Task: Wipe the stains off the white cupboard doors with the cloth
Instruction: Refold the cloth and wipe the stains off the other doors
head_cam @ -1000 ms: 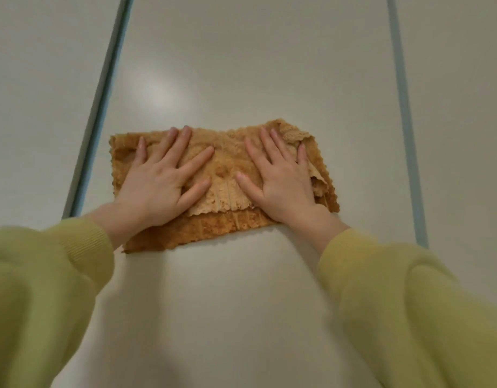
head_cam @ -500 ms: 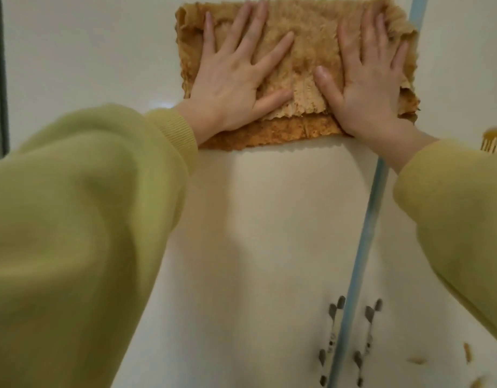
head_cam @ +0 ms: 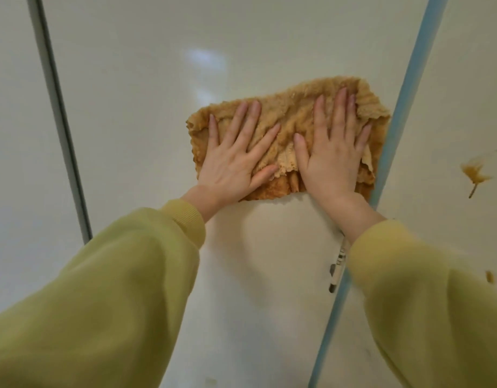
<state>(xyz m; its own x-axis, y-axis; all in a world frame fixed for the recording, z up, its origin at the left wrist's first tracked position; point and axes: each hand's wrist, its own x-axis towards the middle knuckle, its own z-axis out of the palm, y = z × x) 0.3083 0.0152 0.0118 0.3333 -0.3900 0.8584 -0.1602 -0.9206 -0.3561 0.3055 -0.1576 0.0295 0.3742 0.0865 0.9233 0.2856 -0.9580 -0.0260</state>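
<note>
A folded tan cloth (head_cam: 292, 113) lies flat against the middle white cupboard door (head_cam: 157, 93), its right edge at the blue gap between doors. My left hand (head_cam: 236, 158) presses on the cloth's left half with fingers straight and spread. My right hand (head_cam: 334, 152) presses on the right half the same way. An orange-brown stain (head_cam: 475, 175) with a drip mark sits on the right-hand door (head_cam: 451, 93), and a smaller spot (head_cam: 489, 276) shows lower down beside my right sleeve.
A dark gap (head_cam: 59, 121) separates the middle door from the left door. The blue gap (head_cam: 404, 107) runs diagonally at right, with a metal handle (head_cam: 337, 267) partly hidden behind my right sleeve. Faint marks (head_cam: 210, 381) show near the bottom of the middle door.
Both hands have slid the cloth across the middle door, and it now sits lower in view, just left of the blue gap. The view has shifted; the stain on the right door shows fully.
</note>
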